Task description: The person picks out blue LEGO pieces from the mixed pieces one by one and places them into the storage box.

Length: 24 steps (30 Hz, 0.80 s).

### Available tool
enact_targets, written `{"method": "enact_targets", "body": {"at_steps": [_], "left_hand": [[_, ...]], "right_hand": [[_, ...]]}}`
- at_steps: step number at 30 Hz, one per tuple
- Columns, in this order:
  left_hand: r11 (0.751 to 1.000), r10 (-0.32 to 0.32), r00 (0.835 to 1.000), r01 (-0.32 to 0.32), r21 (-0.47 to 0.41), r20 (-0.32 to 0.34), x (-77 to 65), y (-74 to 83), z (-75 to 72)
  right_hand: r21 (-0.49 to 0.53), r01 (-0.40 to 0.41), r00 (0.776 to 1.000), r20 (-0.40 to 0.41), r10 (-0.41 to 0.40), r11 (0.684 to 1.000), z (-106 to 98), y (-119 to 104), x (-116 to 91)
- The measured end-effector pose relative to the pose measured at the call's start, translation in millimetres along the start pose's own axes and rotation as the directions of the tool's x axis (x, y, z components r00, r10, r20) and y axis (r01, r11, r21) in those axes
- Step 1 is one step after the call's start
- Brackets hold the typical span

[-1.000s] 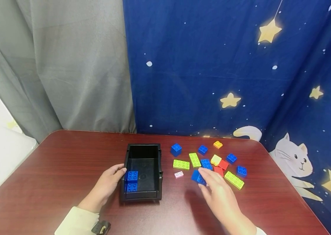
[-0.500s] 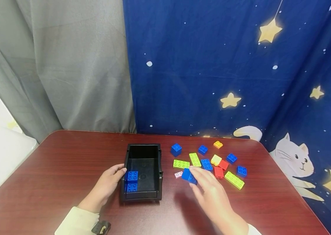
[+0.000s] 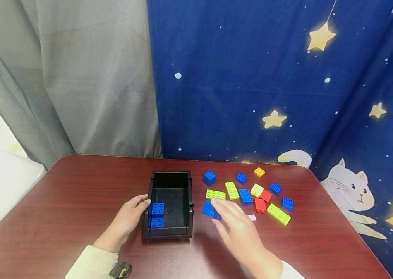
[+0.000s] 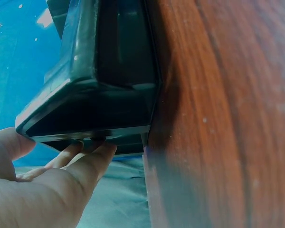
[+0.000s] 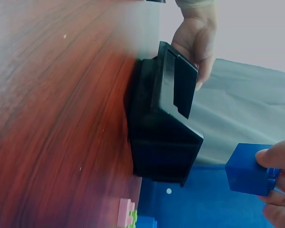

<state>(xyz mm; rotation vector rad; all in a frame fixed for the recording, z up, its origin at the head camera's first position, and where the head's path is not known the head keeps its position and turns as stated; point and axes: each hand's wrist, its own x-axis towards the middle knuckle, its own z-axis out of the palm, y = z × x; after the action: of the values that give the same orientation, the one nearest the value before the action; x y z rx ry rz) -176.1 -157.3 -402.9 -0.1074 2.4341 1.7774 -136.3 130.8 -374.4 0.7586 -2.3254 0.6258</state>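
My left hand (image 3: 129, 217) grips the left wall of a black bin (image 3: 188, 211), thumb over the rim and fingers against its outer side, as the left wrist view shows. Two blue building bricks (image 3: 157, 209) sit inside, in the bin's near left corner. To the right of the bin, my right hand (image 3: 239, 232) pinches a blue building brick (image 3: 208, 209) above the table. In the right wrist view that brick (image 5: 247, 168) is held between thumb and fingers, its studs facing the palm, apart from the bin.
Loose bricks lie right of the bin: lime ones (image 3: 278, 214), red ones (image 3: 259, 205), several blue ones (image 3: 246, 197), a pale yellow one (image 3: 257, 190), an orange one (image 3: 259, 171) and pink ones (image 3: 252, 217). Curtains (image 3: 217, 97) hang behind the table (image 3: 95, 186).
My right hand has carried the blue brick leftward from among the loose bricks, closer to the bin. A pink brick once behind the hand now shows. The left hand and bin have not moved.
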Motion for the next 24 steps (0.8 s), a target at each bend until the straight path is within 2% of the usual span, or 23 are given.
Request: {"method": "enact_targets", "body": {"at_steps": [12,18,21,24], "left_hand": [[1.0,0.01,1.0,-0.01,-0.003,-0.009,-0.1,-0.7,1.4],[1.0,0.003,1.0,-0.003,-0.001,-0.009,-0.5,-0.6,1.1],[1.0,0.0,1.0,0.0,0.0,-0.01,-0.6,-0.7,1.3],[1.0,0.0,1.0,0.0,0.002,-0.011,-0.4,-0.5,1.7]], "right_hand": [[0.093,0.034,0.998,0.046,-0.038,0.995,14.4,-9.4,9.9],[0.086,0.022,0.988,0.149,-0.035,0.996,19.9,-16.7,18.0],[0.082,0.06,0.981,0.181,-0.075,0.995,23.4,-19.6,22.0],[0.091,0.114,0.975,0.18,-0.129,0.989,26.5,-20.9,25.4]]}}
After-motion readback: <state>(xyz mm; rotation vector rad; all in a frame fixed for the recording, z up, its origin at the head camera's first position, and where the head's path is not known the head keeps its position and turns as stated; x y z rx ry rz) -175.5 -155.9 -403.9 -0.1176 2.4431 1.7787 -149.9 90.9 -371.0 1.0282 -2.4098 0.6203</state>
